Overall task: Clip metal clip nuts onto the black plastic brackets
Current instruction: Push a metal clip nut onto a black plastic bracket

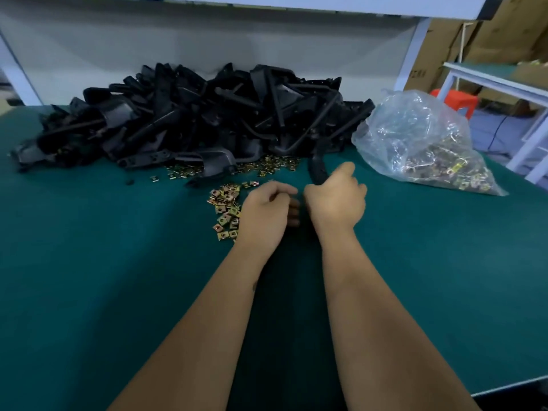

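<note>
Bracket (318, 170), long axis pointing away, gripped by right hand (338, 200); left hand (267, 212) curled, contents hidden.

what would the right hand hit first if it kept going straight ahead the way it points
Probably the pile of black plastic brackets. The right hand grips a black bracket that points away from the person toward that pile's right end, with clip nuts scattered on the green mat before it. Depth is hard to judge.
</note>
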`<state>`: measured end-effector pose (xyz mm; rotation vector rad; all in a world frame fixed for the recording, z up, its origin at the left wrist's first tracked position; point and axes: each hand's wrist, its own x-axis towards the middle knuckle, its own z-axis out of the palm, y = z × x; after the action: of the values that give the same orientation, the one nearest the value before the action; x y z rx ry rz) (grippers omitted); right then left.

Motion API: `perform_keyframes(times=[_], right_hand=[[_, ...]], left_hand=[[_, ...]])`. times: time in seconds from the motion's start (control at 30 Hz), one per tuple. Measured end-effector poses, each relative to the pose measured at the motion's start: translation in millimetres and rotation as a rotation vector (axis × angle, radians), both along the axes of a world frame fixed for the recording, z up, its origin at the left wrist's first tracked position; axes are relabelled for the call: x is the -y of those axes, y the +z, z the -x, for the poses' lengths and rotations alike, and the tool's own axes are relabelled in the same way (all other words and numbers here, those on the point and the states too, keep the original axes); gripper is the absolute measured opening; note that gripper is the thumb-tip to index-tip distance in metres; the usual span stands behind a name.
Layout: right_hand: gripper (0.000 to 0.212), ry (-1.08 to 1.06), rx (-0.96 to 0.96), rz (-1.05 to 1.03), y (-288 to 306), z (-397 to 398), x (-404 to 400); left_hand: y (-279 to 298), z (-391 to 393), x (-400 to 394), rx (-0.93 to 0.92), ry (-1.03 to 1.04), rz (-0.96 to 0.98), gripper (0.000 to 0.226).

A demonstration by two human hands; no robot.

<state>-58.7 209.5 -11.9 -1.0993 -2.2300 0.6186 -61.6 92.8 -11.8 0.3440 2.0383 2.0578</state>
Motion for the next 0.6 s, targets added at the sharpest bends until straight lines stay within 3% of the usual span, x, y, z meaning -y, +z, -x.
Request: perform_keyframes(times=[0.13,0.27,0.4,0.5,0.6], right_hand=[[0.038,-0.115,-0.036,0.029,1,-14,-21],[0.037,-0.087,0.168,0.02,0,-16,-28],[0.036,-0.079,0.231,0.076,4,-17,-31],[0.031,-0.012,0.168,0.06,6,-19,-31],[0.025,0.07,-0.054,-0.014,9,-17,-20]], left_hand=[[11,5,14,0.076,0.109,-0.253,0.031],[17,17,36,0.124,0.255,-0.427,0.028],[19,30,55,0.208,0.354,-0.511,0.026],[20,35,61,0.202,0.345,-0.529,0.017],[18,33,59,0.103,0.219,-0.394,0.012]])
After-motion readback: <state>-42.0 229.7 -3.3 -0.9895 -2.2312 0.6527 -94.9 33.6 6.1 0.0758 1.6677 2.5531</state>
